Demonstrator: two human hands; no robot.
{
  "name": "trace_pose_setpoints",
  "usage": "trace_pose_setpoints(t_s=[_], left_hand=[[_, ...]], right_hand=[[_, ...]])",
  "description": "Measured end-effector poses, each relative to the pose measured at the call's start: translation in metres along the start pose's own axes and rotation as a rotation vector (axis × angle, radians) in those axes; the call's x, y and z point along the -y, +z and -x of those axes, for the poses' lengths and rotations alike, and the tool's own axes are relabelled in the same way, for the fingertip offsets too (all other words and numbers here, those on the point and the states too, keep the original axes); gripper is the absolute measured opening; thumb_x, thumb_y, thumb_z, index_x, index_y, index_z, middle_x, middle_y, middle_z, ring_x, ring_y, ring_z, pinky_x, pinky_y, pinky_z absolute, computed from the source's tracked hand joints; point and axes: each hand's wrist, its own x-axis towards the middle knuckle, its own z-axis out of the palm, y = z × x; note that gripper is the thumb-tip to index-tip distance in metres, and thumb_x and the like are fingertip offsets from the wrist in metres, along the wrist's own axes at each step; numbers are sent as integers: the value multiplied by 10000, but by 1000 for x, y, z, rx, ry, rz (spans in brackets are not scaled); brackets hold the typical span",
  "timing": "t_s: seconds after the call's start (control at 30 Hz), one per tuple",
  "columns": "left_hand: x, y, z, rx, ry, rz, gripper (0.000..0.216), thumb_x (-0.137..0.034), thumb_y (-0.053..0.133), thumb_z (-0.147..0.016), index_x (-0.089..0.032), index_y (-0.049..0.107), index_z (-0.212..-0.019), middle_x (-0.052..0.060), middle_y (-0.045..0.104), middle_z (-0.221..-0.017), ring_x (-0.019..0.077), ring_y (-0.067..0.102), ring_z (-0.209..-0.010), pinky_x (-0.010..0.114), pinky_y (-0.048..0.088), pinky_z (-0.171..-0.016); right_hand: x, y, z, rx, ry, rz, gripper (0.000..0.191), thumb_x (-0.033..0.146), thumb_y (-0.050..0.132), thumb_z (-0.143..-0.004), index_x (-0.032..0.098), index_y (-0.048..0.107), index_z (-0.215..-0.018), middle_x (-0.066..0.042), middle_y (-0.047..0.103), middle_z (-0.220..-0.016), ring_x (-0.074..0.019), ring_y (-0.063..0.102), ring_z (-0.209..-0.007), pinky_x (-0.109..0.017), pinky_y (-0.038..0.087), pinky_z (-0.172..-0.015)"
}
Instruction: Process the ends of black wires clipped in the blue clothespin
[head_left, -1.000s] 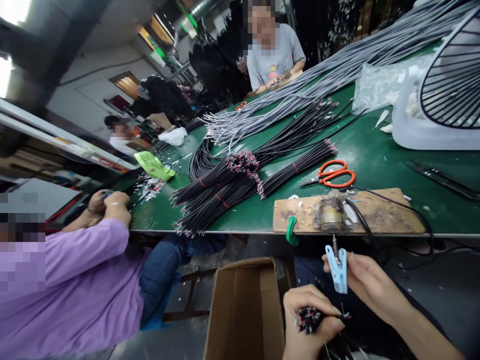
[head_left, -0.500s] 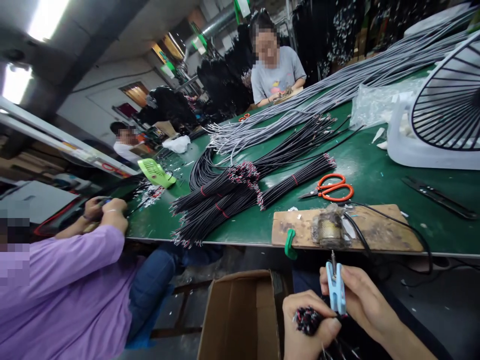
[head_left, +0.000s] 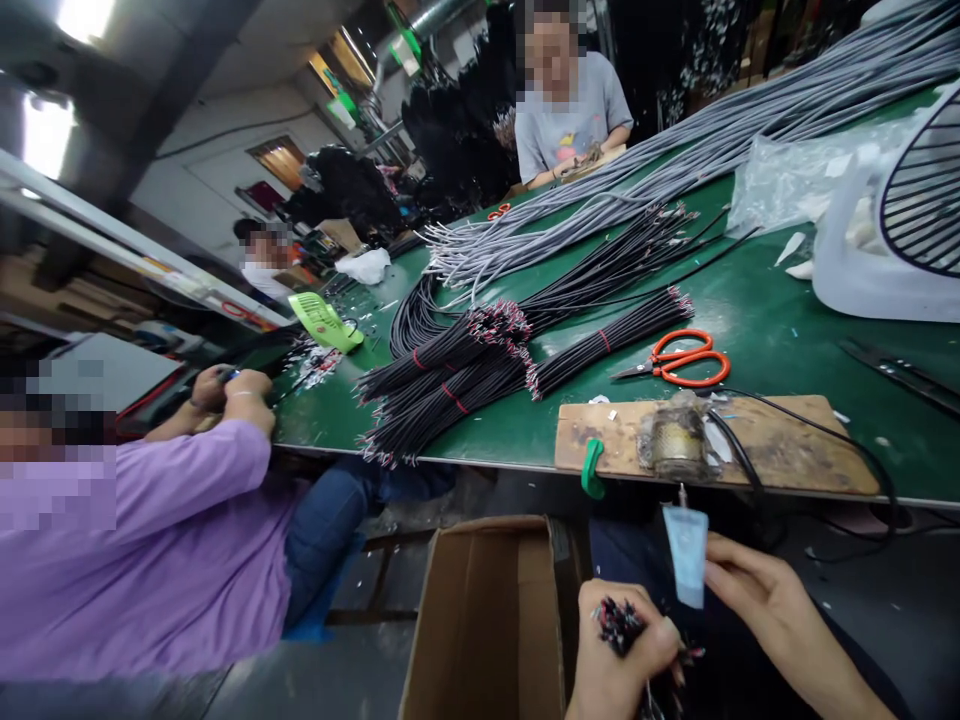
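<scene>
At the bottom of the view my left hand (head_left: 619, 655) is closed around a bundle of black wires (head_left: 616, 623) with red and white stripped ends. My right hand (head_left: 757, 600) pinches a light blue clip-like tool (head_left: 685, 553) with a metal tip, upright just right of the bundle and below the table edge. A wooden board (head_left: 772, 440) with a small metal pot (head_left: 673, 440) lies on the green table directly above my hands.
Tied black wire bundles (head_left: 465, 375) and long grey cables (head_left: 675, 160) cover the green table (head_left: 750, 300). Orange scissors (head_left: 679, 360) lie near the board; a white fan (head_left: 892, 230) stands right. An open cardboard box (head_left: 487, 620) sits below. A person in purple (head_left: 150, 540) works left; others sit farther off.
The blue tool has turned in my right hand, showing its flat side, and sits slightly right. My left hand still grips the wire bundle. The view shifted a little.
</scene>
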Motion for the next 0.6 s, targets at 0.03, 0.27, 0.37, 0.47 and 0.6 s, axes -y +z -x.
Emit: trace_pose_setpoints(t_s=[0.03, 0.27, 0.37, 0.47, 0.6], left_hand=[[4, 0, 3, -12, -101, 43, 428, -496, 818, -624, -172, 538, -616, -18, 598, -479, 70, 465, -348, 203, 346, -406], [31, -5, 13, -217, -106, -204, 446, -424, 899, -503, -140, 642, -732, 34, 667, -710, 172, 600, -676, 266, 493, -656], [32, -7, 12, -169, -45, -199, 386, -444, 864, -565, -144, 681, -725, 40, 639, -733, 190, 589, -715, 274, 498, -665], [29, -7, 10, -135, -36, -124, 353, -447, 836, -616, -151, 669, -710, 24, 598, -708, 161, 571, -646, 258, 491, -608], [28, -8, 9, -84, -43, -78, 370, -467, 814, -640, -157, 613, -644, 6, 541, -660, 142, 559, -584, 239, 479, -535]], right_hand=[[2, 1, 3, 13, -48, 93, 202, 368, 630, -862, 199, 715, -791, -52, 656, -756, -205, 616, -732, -308, 514, -687], [22, 17, 11, 109, -379, 504, 96, 226, 626, -868, 226, 652, -776, -30, 647, -770, -227, 618, -852, -307, 492, -783], [21, 19, 11, 58, -342, 499, 162, 230, 568, -909, 215, 592, -749, -23, 627, -768, -203, 600, -810, -322, 467, -819], [17, 17, 12, 48, -242, 404, 265, 282, 529, -936, 208, 539, -682, -9, 575, -712, -174, 563, -712, -287, 465, -686], [12, 15, 15, 107, -142, 321, 275, 316, 535, -935, 199, 584, -691, -16, 583, -736, -172, 576, -723, -272, 471, -666]])
